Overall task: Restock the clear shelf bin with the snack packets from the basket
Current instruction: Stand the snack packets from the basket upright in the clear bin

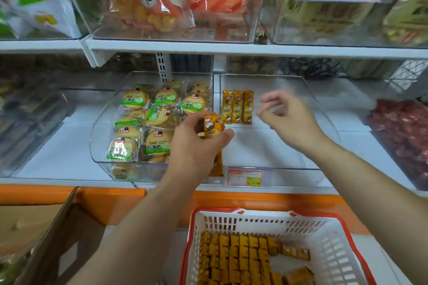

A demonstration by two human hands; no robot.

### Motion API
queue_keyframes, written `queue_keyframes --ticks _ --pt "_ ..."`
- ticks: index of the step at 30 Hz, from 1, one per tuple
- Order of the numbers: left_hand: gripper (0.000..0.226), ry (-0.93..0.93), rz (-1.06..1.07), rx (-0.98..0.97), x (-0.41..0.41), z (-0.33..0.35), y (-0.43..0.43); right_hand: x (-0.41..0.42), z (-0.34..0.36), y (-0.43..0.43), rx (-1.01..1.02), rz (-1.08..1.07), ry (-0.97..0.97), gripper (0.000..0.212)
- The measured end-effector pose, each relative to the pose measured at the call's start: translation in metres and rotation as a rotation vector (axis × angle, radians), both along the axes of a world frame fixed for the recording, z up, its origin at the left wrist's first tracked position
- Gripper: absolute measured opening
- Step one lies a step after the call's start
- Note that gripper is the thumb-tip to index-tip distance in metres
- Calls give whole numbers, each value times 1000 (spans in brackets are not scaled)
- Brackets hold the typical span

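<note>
A clear shelf bin (266,164) stands on the middle shelf, with three orange snack packets (237,107) lined up at its back left. My left hand (196,143) grips a bunch of the same orange packets (212,126) at the bin's front left corner. My right hand (287,118) hovers over the bin's middle with loosely curled fingers, holding nothing, and is blurred. Below, a white basket with a red rim (335,250) holds several rows of orange packets (234,259).
A neighbouring clear bin (99,146) to the left is filled with green-labelled round biscuits (157,120). A bin of red packets (403,132) sits at the right. Price tag (245,177) hangs on the bin front. A cardboard box (58,238) is at lower left.
</note>
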State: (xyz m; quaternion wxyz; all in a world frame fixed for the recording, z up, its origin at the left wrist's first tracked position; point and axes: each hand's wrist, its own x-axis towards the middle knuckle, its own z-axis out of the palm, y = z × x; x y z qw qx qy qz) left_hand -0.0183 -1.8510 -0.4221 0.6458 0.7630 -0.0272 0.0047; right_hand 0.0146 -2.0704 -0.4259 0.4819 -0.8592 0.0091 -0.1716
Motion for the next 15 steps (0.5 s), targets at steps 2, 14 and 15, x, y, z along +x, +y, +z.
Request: queue_keyframes --ticks 2,14,15 --pt "37 27 -24 -48 -7 1 -9 -54 1 11 55 83 62 21" --pt "30 218 -106 -367 -43 17 -53 -143 7 20 499 34 175 25" --pt "33 218 -106 -335 -45 18 -53 -143 10 14 570 -6 140 23"
